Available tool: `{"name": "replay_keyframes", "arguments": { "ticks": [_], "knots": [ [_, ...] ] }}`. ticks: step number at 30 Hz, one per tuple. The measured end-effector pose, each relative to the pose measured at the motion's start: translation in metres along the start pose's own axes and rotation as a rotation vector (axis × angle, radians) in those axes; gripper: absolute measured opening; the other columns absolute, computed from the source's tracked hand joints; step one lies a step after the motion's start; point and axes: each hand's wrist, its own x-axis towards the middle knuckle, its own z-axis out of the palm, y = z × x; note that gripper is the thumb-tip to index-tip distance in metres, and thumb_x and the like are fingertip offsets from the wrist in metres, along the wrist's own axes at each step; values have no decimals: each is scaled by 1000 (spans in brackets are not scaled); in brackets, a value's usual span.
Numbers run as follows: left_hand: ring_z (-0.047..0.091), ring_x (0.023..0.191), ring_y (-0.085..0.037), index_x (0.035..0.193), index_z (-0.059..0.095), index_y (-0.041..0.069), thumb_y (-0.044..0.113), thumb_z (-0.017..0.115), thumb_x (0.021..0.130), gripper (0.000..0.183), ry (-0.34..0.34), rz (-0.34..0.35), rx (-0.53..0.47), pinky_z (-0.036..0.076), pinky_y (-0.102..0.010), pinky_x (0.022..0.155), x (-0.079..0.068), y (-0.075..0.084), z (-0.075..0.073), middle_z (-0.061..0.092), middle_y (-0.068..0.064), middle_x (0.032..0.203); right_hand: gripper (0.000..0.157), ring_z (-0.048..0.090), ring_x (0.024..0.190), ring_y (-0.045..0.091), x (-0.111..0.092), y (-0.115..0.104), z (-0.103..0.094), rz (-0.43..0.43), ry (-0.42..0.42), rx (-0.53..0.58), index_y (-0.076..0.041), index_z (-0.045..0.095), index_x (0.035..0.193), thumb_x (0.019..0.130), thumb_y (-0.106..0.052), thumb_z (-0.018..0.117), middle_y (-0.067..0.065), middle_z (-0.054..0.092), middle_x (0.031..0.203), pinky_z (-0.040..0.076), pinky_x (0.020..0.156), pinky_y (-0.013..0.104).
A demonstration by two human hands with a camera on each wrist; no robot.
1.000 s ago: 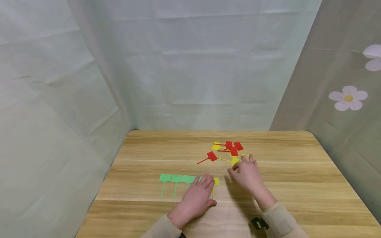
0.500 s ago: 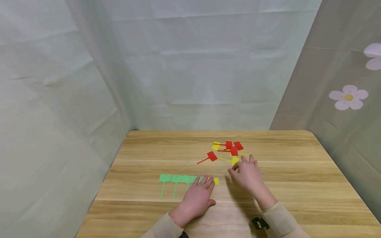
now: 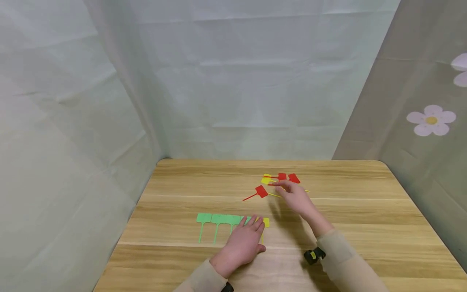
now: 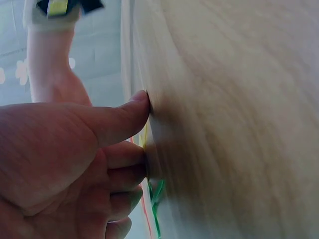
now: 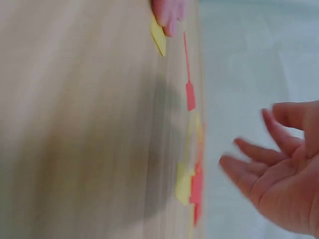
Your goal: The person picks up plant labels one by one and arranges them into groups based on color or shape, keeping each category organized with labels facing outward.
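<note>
Flat plastic tags with thin stems lie on the table. Several green tags (image 3: 204, 218) form a row, heads side by side, with a yellow tag (image 3: 266, 222) at its right end. My left hand (image 3: 244, 242) rests flat across the right part of this row, fingers extended, covering some heads and stems. My right hand (image 3: 296, 199) is over a loose group of red tags (image 3: 294, 178) and yellow ones, hiding part of it. In the right wrist view its fingers are loosely bent and hold nothing, apart from the yellow tag (image 5: 183, 186) on the table.
A single red tag (image 3: 261, 191) lies left of the loose group, its stem pointing to the front left. The wooden table (image 3: 175, 178) ends at pale cloth (image 3: 240, 101) behind; a flowered grey cloth (image 3: 394, 134) hangs at the right.
My right hand has moved from the front right of the loose group to farther back and left, over it. The left hand stays on the row.
</note>
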Motion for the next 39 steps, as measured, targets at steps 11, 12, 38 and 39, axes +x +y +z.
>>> {"name": "replay_keyframes", "arguments": {
  "ticks": [11,12,38,39],
  "knots": [
    [35,158,-19,158,55,14,54,70,100,72,6,36,-1,29,-42,128,7,15,6,44,3,168,50,50,145,44,58,25,0,196,-1,505,7,48,156,114,-20,53,30,48,158,45,118,53],
    [34,158,-19,158,55,14,54,70,100,72,5,35,0,29,-42,128,7,16,6,44,3,168,50,51,144,43,58,28,-1,218,19,510,6,47,156,114,-20,52,30,48,158,44,119,51],
    [37,156,-18,158,56,16,57,68,100,72,19,26,50,30,-39,128,2,24,1,45,5,167,53,33,157,35,43,59,-72,433,203,500,3,38,163,115,-19,38,26,33,169,32,127,46],
    [37,156,-18,158,56,16,57,69,100,72,20,26,49,31,-39,128,1,24,1,45,4,167,53,34,156,35,43,60,-75,437,211,495,3,39,163,115,-19,38,26,33,169,34,126,45]
  ]
}}
